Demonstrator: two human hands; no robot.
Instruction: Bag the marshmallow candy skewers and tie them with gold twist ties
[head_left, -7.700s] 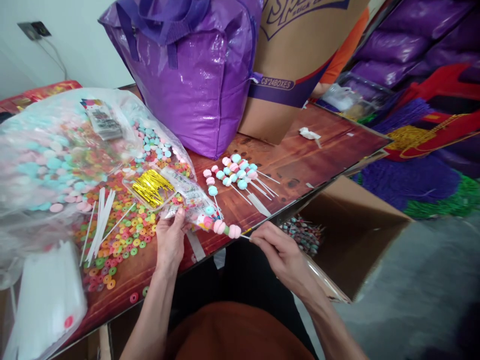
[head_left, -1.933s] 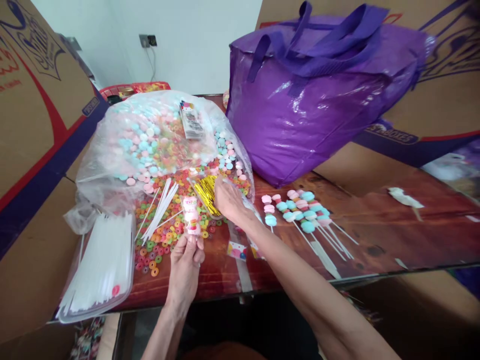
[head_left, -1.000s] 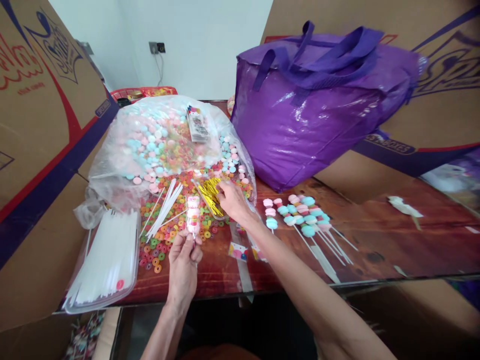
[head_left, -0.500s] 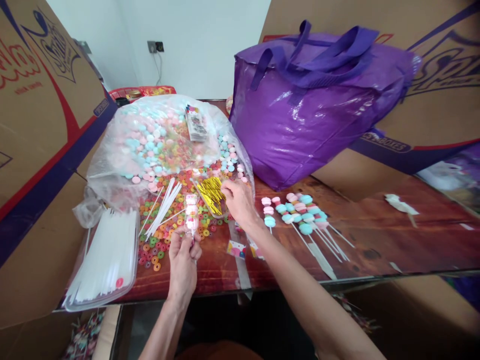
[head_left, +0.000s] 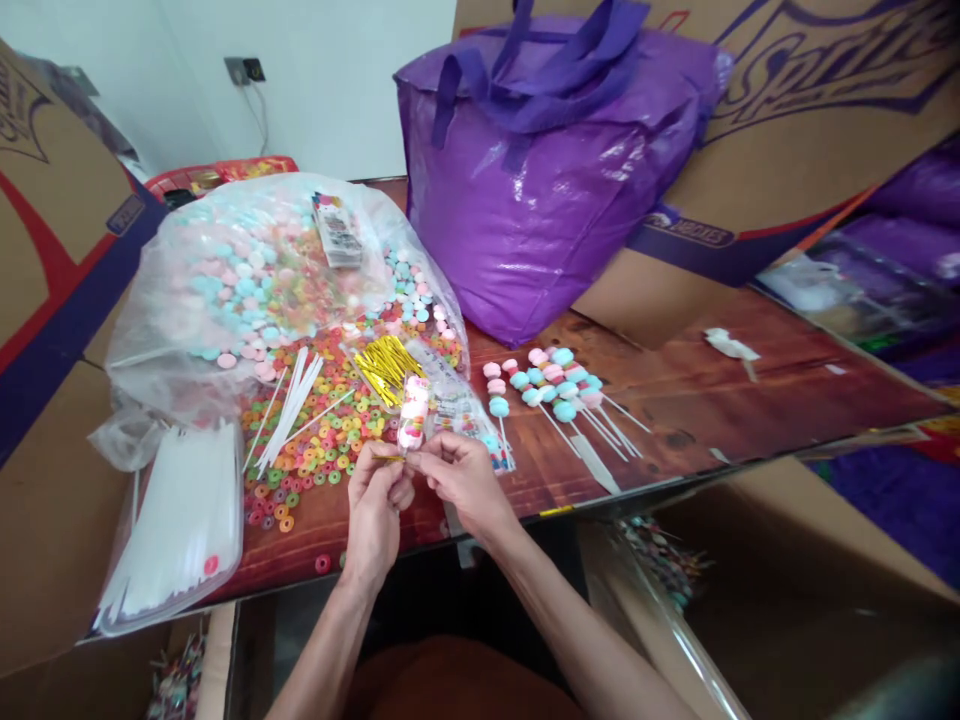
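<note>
My left hand (head_left: 377, 497) pinches the lower end of a wrapped candy skewer (head_left: 413, 412), a stick of pink and white marshmallow pieces in a clear sleeve, held upright over the table's near edge. My right hand (head_left: 459, 471) is closed at the same spot, fingers pressing a gold twist tie (head_left: 391, 458) against the sleeve's neck. Just behind lies a pile of gold twist ties (head_left: 387, 363) in a clear packet. A row of bare candy skewers (head_left: 551, 382) lies to the right of my hands on the wooden table (head_left: 750, 400).
A big clear bag of pastel candies (head_left: 240, 270) and loose coloured ring candies (head_left: 315, 445) cover the left side, with white sticks (head_left: 289, 405) and a stack of clear sleeves (head_left: 176, 525). A purple tote (head_left: 547, 190) and cardboard boxes (head_left: 810, 120) stand behind.
My right hand left the twist tie pile and came back to the skewer's base beside my left hand, a gold tie with it. The camera view shifted to the right.
</note>
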